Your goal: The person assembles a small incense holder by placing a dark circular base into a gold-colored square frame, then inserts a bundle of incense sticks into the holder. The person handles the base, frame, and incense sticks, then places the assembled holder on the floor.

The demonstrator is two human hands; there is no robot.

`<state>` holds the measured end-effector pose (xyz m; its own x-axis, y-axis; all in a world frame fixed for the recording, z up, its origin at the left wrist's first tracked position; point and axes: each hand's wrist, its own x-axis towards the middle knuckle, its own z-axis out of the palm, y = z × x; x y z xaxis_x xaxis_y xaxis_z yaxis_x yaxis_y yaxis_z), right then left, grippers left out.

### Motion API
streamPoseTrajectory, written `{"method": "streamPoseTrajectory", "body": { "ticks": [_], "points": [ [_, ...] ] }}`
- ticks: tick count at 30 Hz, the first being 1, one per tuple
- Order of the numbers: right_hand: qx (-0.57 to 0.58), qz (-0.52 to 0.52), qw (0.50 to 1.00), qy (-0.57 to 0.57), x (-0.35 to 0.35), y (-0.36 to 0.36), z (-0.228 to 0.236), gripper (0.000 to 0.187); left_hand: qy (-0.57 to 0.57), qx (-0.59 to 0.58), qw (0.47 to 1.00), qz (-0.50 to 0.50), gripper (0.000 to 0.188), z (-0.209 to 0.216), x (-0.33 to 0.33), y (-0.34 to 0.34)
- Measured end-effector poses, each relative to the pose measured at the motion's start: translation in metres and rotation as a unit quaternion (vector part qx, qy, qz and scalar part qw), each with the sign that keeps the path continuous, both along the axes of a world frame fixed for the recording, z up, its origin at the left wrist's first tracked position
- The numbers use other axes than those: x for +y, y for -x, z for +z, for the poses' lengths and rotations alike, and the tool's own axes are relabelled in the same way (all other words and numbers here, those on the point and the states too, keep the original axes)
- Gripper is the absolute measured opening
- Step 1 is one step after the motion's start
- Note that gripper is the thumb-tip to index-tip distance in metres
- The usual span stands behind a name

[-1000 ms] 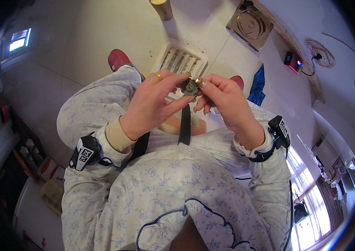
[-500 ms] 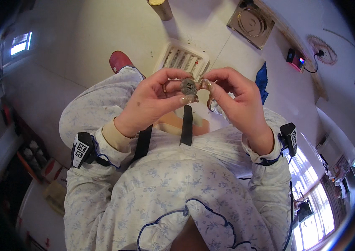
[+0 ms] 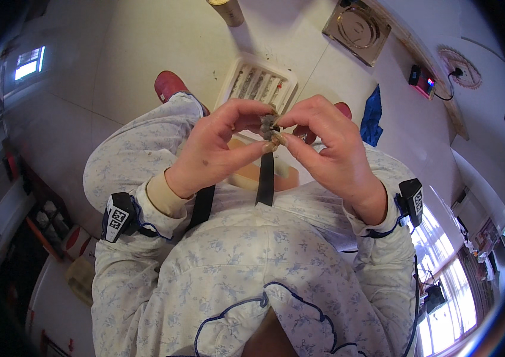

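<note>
— What are your hands on just now?

— Both are pinched on one small grey-brown lump [image 3: 268, 126] held up in front of my chest; my left hand [image 3: 216, 149] closes on it from the left with thumb under and fingers curled over the top; my right hand [image 3: 329, 149] meets it from the right, thumb and forefinger tips narrow against it.

— Which step would you call it?

— Picking or peeling at the lump, I judge; the nails sit right on its edge; the next move calls for a fine, steady pull with the fingertips, one hand bracing while the other works, and not much force, since the piece is tiny.

— And below your hands?

— A black strap [image 3: 265, 178] hangs down from just under the lump; far beyond it lies a white slatted tray [image 3: 246, 80] on the pale floor [image 3: 145, 53], with a blue cloth [image 3: 373, 116] to the right.

— What can't you make out?

— What the lump is; my fingers cover most of it; whether the strap joins it I cannot tell; the tray's near edge is hidden behind my hands.
</note>
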<state>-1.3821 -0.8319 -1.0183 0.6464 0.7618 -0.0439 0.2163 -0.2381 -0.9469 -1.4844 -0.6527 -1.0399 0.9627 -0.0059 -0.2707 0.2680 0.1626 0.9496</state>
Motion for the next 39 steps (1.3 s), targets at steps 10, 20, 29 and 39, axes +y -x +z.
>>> {"method": "streamPoseTrajectory", "body": {
  "ticks": [10,20,29,39],
  "points": [
    [-0.010,0.012,1.000,0.003,0.0045,0.0008,0.0004,0.014,-0.103,-0.059,0.993,-0.016,0.042,-0.0029,0.0033,0.0016],
    [-0.061,0.021,0.998,-0.003,0.0033,0.0015,0.0004,0.010,-0.127,-0.063,0.990,-0.018,0.040,0.0006,0.0022,0.0014],
    [-0.020,0.018,1.000,0.009,0.0041,0.0034,-0.0003,0.015,-0.160,-0.085,0.983,-0.021,0.038,0.0019,0.0057,0.0036],
    [0.106,-0.022,0.994,0.010,0.0064,0.0058,-0.0012,0.006,-0.013,-0.009,1.000,0.000,0.039,0.0001,0.0085,0.0068]
  ]
}}
